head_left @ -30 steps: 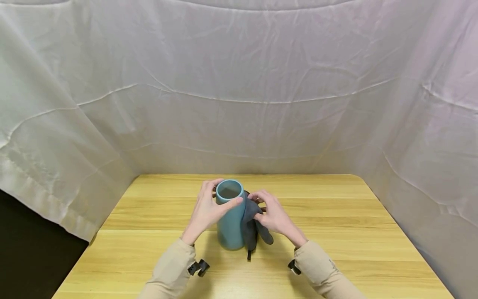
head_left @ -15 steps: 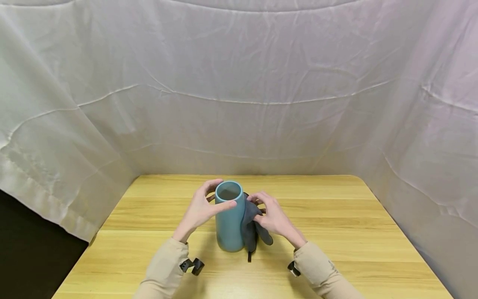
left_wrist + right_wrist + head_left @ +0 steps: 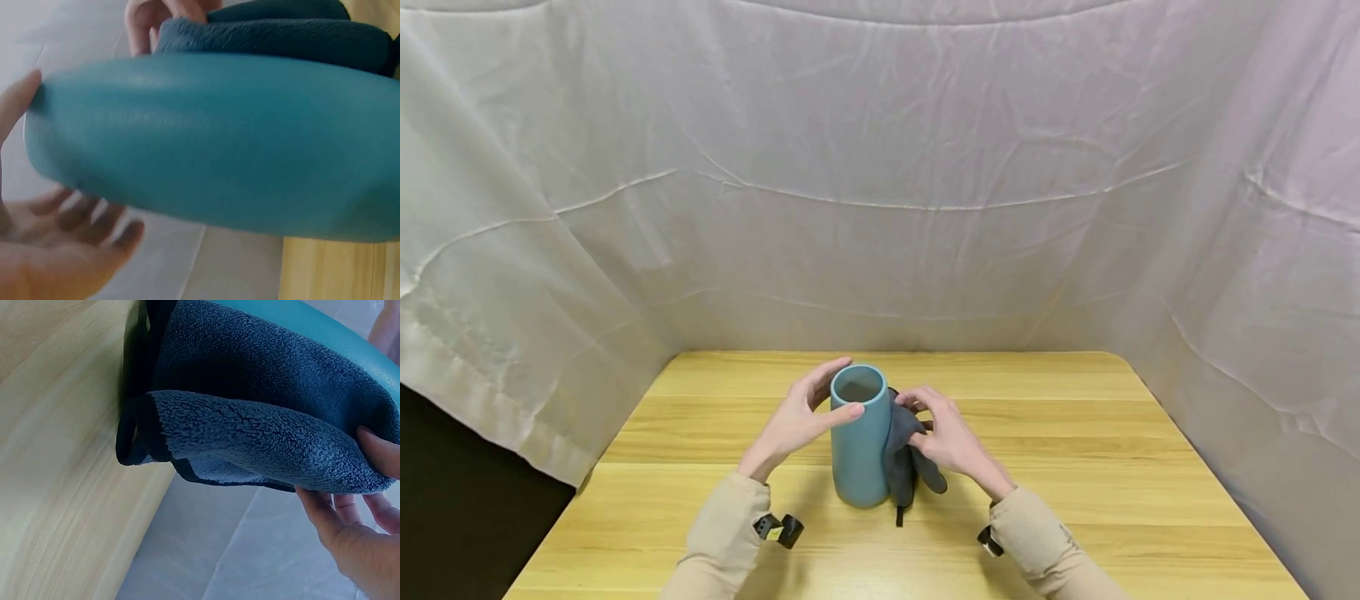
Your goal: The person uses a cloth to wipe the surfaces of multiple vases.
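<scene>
A tall blue vase (image 3: 860, 458) stands upright on the table, its round mouth facing up. My left hand (image 3: 790, 421) is round its upper part, with the thumb on the near side just below the rim and the fingers at the far left side. In the left wrist view, the thumb (image 3: 22, 94) touches the vase's end and the fingers (image 3: 94, 219) lie along its lower edge. My right hand (image 3: 947, 435) pinches a folded dark grey towel (image 3: 898, 450) against the vase's right side. The towel (image 3: 250, 428) has a fuzzy pile and black edging.
The light wood table (image 3: 1075, 483) extends to both sides and behind the vase. Pale curtains (image 3: 925, 250) hang at the back and sides. A small black wrist camera (image 3: 782, 530) sits at the left sleeve, another (image 3: 989, 542) at the right.
My left wrist has drawn left and toward me, and its thumb has slid left across the vase. The vase has shifted slightly left and nearer. My right hand stays almost still on the towel.
</scene>
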Motion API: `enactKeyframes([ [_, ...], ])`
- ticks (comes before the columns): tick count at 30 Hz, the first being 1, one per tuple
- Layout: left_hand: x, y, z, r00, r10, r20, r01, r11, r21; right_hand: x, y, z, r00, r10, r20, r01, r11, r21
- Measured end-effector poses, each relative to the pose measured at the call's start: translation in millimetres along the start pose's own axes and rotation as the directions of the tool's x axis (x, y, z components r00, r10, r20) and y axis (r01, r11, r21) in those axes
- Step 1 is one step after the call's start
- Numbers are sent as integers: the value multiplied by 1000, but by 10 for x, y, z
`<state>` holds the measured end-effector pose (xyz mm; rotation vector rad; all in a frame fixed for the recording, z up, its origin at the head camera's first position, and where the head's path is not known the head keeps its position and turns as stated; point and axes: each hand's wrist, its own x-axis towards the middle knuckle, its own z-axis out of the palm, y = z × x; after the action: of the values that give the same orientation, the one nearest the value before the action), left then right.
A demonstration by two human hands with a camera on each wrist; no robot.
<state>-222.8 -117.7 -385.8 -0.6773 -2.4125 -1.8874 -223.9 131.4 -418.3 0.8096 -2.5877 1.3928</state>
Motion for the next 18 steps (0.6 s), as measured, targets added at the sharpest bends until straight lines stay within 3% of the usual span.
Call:
enactKeyframes([
  [6,-34,73,137,985,-76,-154,89,993,80,1,8,10,1000,-6,-3,6,1000,10],
  [9,-31,84,170,980,-69,-188,89,991,102,4,11,17,1000,-10,-4,11,1000,15],
  [13,-19,69,148,981,-42,-190,64,991,116,4,13,24,1000,-2,-10,2,1000,19],
  [18,-14,56,94,988,-51,-143,65,994,91,5,8,33,1000,10,-19,-9,1000,23],
])
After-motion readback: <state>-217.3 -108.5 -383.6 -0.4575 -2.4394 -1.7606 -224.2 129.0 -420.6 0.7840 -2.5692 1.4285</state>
